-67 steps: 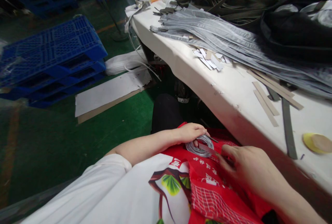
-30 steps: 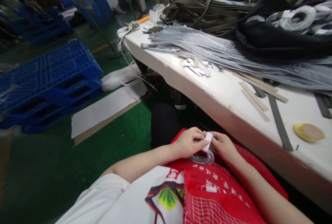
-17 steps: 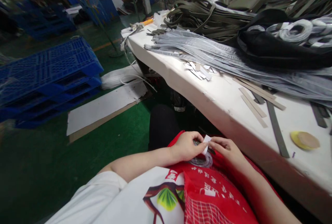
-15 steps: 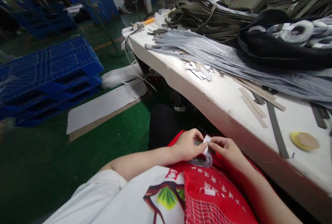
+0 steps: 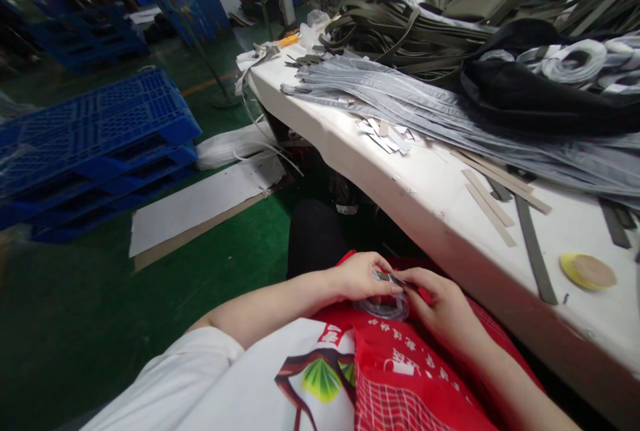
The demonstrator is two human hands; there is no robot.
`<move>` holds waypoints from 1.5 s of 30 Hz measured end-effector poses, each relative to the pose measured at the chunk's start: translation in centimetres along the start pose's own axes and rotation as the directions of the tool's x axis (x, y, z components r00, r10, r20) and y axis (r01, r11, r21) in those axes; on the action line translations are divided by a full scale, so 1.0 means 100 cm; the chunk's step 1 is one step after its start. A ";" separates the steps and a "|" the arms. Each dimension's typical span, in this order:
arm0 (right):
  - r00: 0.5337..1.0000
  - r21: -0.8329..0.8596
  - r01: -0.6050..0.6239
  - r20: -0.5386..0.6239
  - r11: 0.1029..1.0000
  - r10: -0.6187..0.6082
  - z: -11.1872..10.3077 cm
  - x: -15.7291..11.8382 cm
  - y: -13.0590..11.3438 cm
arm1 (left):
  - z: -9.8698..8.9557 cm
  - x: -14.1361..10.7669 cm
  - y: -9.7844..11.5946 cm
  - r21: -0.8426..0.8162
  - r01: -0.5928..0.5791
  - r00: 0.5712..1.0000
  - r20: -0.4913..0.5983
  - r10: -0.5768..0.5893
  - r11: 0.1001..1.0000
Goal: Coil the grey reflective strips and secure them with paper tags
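Over my lap, my left hand [image 5: 364,276] is closed around a coiled strap [image 5: 383,309] that looks wrapped in clear film. The loop of the coil hangs below the fingers, against a red apron [image 5: 400,338]. A dark olive end of the strap shows between the two hands. My right hand [image 5: 434,292] pinches that end with thumb and fingers, close to the left fingertips. Part of the strap is hidden by the fingers.
The white table [image 5: 425,218] on the right bears film-wrapped straps [image 5: 400,94], small white card pieces [image 5: 385,134], a yellow tape roll [image 5: 587,271] and a black cloth [image 5: 540,98] with coils. Blue pallets [image 5: 90,124] and a long board [image 5: 200,208] lie on the floor at left.
The small white piece held between both hands no longer shows. The dark strap end is now visible there, and my right fingers have closed in on it.
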State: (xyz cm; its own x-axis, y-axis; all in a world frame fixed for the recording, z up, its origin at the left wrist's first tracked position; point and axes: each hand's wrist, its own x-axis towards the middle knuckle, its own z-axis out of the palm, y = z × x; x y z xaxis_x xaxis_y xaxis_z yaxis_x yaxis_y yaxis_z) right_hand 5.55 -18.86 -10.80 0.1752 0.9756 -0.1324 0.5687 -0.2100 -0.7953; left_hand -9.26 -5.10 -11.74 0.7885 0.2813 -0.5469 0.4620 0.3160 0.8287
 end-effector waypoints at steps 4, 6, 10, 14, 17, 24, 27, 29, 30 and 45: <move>0.981 -0.230 0.164 -0.067 0.959 -0.184 -0.002 -0.016 -0.003 | -0.005 0.005 0.014 -0.378 0.058 0.997 0.070 -0.034 0.924; 0.970 -0.292 0.179 -0.109 0.940 -0.218 -0.003 -0.018 -0.003 | -0.001 0.009 0.022 -0.454 0.038 0.999 0.037 -0.024 0.890; 0.957 -0.364 0.164 -0.168 0.917 -0.238 -0.017 -0.025 -0.006 | 0.013 0.019 0.034 -0.421 -0.011 1.000 -0.016 0.005 0.907; 0.845 -0.452 0.004 -0.475 0.892 -0.245 -0.067 -0.051 0.007 | 0.019 0.027 0.031 -0.383 -0.051 0.998 0.014 0.061 0.922; 0.499 -0.448 -0.356 -0.833 0.820 -0.239 -0.125 -0.092 0.037 | 0.018 0.037 0.020 -0.396 -0.099 0.994 -0.005 0.106 0.913; 0.107 0.142 -0.560 -0.965 0.816 0.241 -0.209 -0.152 0.118 | 0.029 0.047 -0.003 -0.305 -0.174 0.982 0.010 0.186 0.936; 0.102 0.193 -0.450 -0.959 0.872 0.264 -0.215 -0.145 0.132 | 0.031 0.046 -0.001 -0.259 -0.188 0.980 0.019 0.200 0.947; 0.080 0.196 -0.401 -0.965 0.895 0.248 -0.212 -0.143 0.130 | 0.031 0.042 0.003 -0.234 -0.190 0.979 0.023 0.201 0.953; 0.066 0.188 -0.393 -0.971 0.900 0.231 -0.208 -0.143 0.127 | 0.032 0.040 0.005 -0.225 -0.194 0.979 0.017 0.203 0.955; -0.032 0.622 -0.126 -0.781 0.773 0.624 -0.155 -0.169 0.137 | 0.039 0.031 0.021 -0.187 -0.217 0.976 -0.026 0.216 0.958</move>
State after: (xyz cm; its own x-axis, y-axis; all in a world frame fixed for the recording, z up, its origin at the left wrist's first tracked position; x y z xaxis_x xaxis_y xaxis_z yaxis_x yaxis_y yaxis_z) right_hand 22.83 -39.20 -10.26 0.9767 -0.2126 -0.0295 -0.0827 -0.2455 -0.9659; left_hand -4.25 -7.14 -11.23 0.8591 0.3663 -0.3574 0.1953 0.4108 0.8905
